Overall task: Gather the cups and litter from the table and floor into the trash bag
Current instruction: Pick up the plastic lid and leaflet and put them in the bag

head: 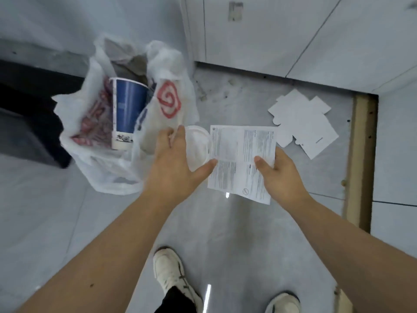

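A white plastic trash bag [106, 175] with red print stands open on the floor at the left. Inside it lies a blue and white paper cup [128, 109]. My left hand [173, 163] is just right of the bag and grips a clear plastic lid [198, 145] between thumb and fingers. My right hand [282, 175] pinches the right edge of a printed paper sheet [239, 159], held above the floor. The sheet's left edge touches the lid. A flattened white cardboard box [302, 123] lies on the floor beyond the sheet.
White cabinet fronts [259, 30] rise at the back right. A dark block [27, 123] stands left of the bag. A wooden strip [361, 159] runs down the floor at the right. My two white shoes [169, 272] are at the bottom.
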